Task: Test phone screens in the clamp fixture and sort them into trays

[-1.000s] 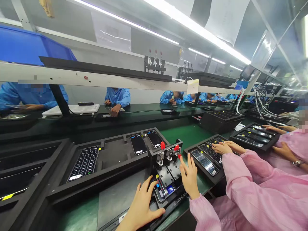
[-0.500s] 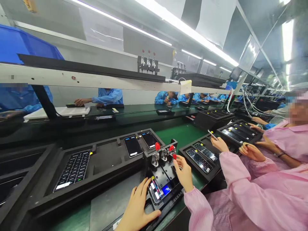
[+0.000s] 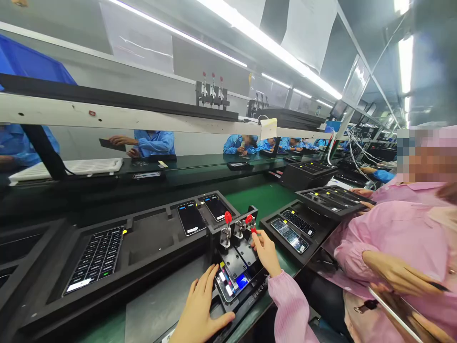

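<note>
A black clamping fixture point(image 3: 233, 263) with red-tipped toggle clamps stands in front of me. Under its metal plates lies a phone point(image 3: 225, 285), screen lit with white and blue patches and a yellow tab at its top. My left hand point(image 3: 202, 307) rests flat along the phone's left side, fingers stretched and thumb spread toward the near edge. With thumb and fingers, my right hand point(image 3: 264, 251) pinches the red handle point(image 3: 253, 230) of the rightmost toggle clamp. Its fingertips partly cover that handle.
Left of the fixture, a black foam tray point(image 3: 143, 281) holds several phones. Another tray point(image 3: 274, 244) with two phones sits right. A co-worker in pink point(image 3: 400, 228) holds a phone point(image 3: 394, 312) close on my right. Behind runs a shelf beam point(image 3: 143, 121).
My view has shifted slightly right. Both my hands keep their places at the fixture. The co-worker's hand with a phone has moved from beside the trays down to the lower right.
</note>
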`<state>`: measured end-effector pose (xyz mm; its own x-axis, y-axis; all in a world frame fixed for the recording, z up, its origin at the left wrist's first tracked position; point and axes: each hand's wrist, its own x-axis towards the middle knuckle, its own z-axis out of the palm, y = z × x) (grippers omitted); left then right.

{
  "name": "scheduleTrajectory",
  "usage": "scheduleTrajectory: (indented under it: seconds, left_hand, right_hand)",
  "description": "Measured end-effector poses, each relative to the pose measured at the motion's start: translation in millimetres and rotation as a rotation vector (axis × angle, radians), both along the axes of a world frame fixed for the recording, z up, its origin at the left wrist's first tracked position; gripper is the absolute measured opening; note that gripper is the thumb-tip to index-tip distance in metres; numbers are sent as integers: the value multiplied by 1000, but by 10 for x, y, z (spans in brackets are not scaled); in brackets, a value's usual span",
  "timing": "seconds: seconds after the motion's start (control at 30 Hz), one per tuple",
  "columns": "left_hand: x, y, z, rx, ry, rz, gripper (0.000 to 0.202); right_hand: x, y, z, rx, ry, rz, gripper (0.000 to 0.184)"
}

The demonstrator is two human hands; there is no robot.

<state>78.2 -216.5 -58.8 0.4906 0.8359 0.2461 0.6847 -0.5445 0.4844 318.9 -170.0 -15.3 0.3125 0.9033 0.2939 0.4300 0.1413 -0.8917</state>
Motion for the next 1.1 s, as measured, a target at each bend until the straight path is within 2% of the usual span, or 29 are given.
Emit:
scheduleTrajectory:
  seconds: [0.3, 0.77, 1.1]
  left_hand:
    - [1, -11, 9, 24, 24, -11, 88]
    - [-16, 30, -50, -19, 11, -27, 90]
    - [-25, 44, -89, 6, -17, -25, 90]
  right_hand:
    - [-4, -15, 0, 9, -25, 2, 42]
    - [-3, 17, -42, -1, -24, 4, 37]
    - [-20, 16, -41, -6, -21, 5, 36]
